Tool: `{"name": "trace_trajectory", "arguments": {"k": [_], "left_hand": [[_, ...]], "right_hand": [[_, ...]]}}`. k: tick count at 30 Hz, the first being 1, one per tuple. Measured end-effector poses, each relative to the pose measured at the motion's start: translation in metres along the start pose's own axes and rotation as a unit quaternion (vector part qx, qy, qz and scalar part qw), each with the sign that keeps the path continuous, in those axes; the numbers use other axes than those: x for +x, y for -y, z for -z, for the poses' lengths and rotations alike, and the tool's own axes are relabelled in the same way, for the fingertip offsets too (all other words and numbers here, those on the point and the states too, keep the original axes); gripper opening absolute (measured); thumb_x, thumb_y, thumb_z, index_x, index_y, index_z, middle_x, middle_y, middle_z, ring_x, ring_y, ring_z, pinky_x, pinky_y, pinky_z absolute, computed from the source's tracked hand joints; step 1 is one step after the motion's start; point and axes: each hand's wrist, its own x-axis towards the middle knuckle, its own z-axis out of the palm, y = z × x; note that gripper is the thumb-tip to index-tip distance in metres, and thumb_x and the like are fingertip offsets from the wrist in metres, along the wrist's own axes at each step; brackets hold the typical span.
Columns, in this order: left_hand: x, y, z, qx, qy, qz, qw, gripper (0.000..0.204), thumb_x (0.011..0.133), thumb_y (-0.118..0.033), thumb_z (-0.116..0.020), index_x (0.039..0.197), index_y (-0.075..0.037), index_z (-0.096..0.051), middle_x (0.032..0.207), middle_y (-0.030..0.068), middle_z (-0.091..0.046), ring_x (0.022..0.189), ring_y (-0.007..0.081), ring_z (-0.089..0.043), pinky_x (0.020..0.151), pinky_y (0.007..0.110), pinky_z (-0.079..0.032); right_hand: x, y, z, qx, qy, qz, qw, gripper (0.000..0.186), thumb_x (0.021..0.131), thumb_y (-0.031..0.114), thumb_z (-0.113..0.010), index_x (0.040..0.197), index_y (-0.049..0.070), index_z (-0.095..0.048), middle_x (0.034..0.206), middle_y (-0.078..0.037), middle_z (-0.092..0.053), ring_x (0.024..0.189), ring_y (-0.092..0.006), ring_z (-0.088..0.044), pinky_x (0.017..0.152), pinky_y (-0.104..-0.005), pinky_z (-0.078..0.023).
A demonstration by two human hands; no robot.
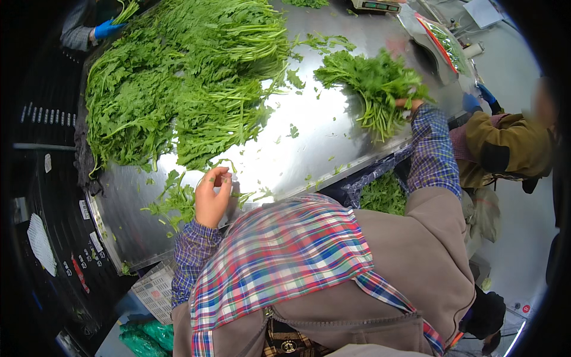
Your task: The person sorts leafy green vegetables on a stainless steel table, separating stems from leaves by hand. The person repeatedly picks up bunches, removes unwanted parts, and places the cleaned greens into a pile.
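Observation:
A loose bunch of leafy greens [377, 83] with thin stems lies toward the right of the metal table [321, 128]. My right hand [409, 105] grips its right side, the fingertips partly covered by leaves. Close to the table's near edge, my left hand [213, 196] has its fingers curled toward the thumb. A thin green sprig [229, 163] lies right at those fingertips; whether they pinch it is unclear. Beside the left wrist lies a small heap of loose greens [177, 202]. Ahead of it, a large pile of the same greens [196, 77] spreads over the table.
A co-worker's blue-gloved hand [109, 28] holds greens at the far left. On the right stands another person in a brown jacket [505, 143]. A scale [376, 6] sits at the back. Below the near edge, more greens [383, 195] lie in a dark plastic-lined container [351, 193].

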Motion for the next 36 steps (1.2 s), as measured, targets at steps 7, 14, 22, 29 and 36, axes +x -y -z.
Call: {"name": "trace_trajectory", "arguments": {"k": [7, 14, 22, 29, 36], "left_hand": [[-0.006, 0.009, 0.006, -0.022, -0.005, 0.047, 0.999, 0.022, 0.087, -0.007, -0.057, 0.107, 0.002, -0.057, 0.091, 0.0082, -0.065, 0.08, 0.0132, -0.061, 0.071, 0.026, -0.049], [-0.001, 0.012, 0.001, -0.014, 0.015, 0.064, 0.998, 0.021, 0.088, -0.009, -0.057, 0.107, 0.002, -0.057, 0.091, 0.008, -0.063, 0.081, 0.0128, -0.06, 0.07, 0.026, -0.048], [-0.002, 0.019, -0.001, -0.051, 0.002, 0.082, 0.995, 0.019, 0.088, -0.009, -0.058, 0.104, 0.002, -0.058, 0.087, 0.006, -0.063, 0.076, 0.0101, -0.059, 0.067, 0.024, -0.048], [0.001, 0.019, 0.001, -0.024, 0.014, 0.107, 0.994, 0.02, 0.088, -0.01, -0.059, 0.104, 0.002, -0.058, 0.088, 0.0061, -0.063, 0.078, 0.0102, -0.059, 0.067, 0.024, -0.048], [0.007, 0.029, -0.002, -0.037, 0.027, 0.106, 0.993, 0.021, 0.089, -0.01, -0.059, 0.106, 0.002, -0.057, 0.089, 0.0055, -0.062, 0.079, 0.0097, -0.058, 0.069, 0.024, -0.048]], "right_hand": [[0.034, -0.052, -0.038, 0.331, 0.107, -0.059, 0.936, 0.065, 0.084, 0.041, -0.063, 0.13, -0.001, -0.046, 0.137, -0.015, -0.042, 0.119, -0.0269, -0.045, 0.096, -0.0361, -0.04], [0.05, -0.058, -0.004, 0.487, 0.011, -0.14, 0.862, 0.039, 0.085, 0.027, -0.065, 0.117, 0.006, -0.055, 0.11, -0.008, -0.061, 0.095, -0.0214, -0.058, 0.086, -0.0448, -0.043], [0.062, -0.073, 0.022, 0.54, -0.008, -0.128, 0.832, 0.03, 0.079, 0.014, -0.064, 0.107, 0.004, -0.06, 0.117, -0.011, -0.058, 0.104, -0.0273, -0.053, 0.087, -0.0439, -0.041], [0.083, -0.073, -0.01, -0.212, -0.115, -0.099, 0.965, 0.041, 0.083, 0.02, -0.061, 0.12, 0.004, -0.056, 0.109, -0.014, -0.064, 0.103, -0.0289, -0.058, 0.085, -0.0382, -0.046], [0.043, -0.058, 0.027, 0.311, -0.058, -0.049, 0.947, 0.081, 0.074, 0.031, -0.076, 0.136, -0.002, -0.036, 0.128, -0.017, -0.051, 0.111, -0.0282, -0.054, 0.089, -0.038, -0.046]]}}
